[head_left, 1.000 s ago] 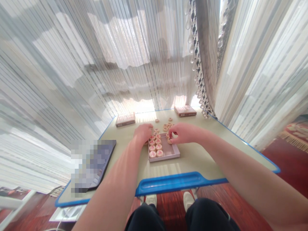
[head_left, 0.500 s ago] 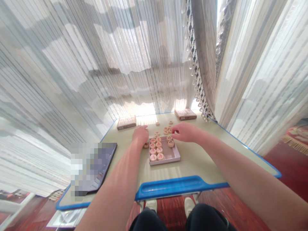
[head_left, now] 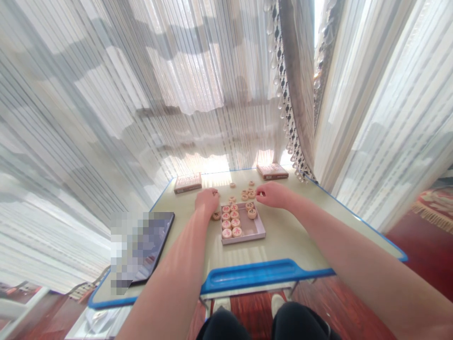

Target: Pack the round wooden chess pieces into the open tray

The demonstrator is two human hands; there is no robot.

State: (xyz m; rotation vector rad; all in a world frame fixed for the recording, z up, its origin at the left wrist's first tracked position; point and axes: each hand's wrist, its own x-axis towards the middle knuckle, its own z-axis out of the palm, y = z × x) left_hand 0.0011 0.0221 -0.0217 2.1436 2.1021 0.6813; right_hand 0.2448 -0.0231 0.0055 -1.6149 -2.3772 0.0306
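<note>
A shallow open box (head_left: 244, 239) holds two columns of xiangqi pieces with red characters (head_left: 226, 225) on its left side. Two pieces with dark characters (head_left: 252, 214) lie at its upper right. My left hand (head_left: 207, 200) is curled just left of the box, its fingertips low over the table; what they hold, if anything, is hidden. A dark-lettered piece (head_left: 216, 215) lies by its wrist. My right hand (head_left: 272, 194) has bent fingers drawn together beside a cluster of loose pieces (head_left: 245, 197) behind the box. Whether it grips a piece is too small to see.
Two closed flat boxes stand at the table's back edge, one at left (head_left: 188, 182) and one at right (head_left: 272, 171). A tablet (head_left: 155, 245) lies at the left. The table (head_left: 300, 245) has a blue rim with a tray groove (head_left: 251, 275) in front. Curtains hang behind.
The view has shifted slightly, so the table and box appear a little moved. Both hands stay near the same pieces, and the pieces in the box look unchanged.
</note>
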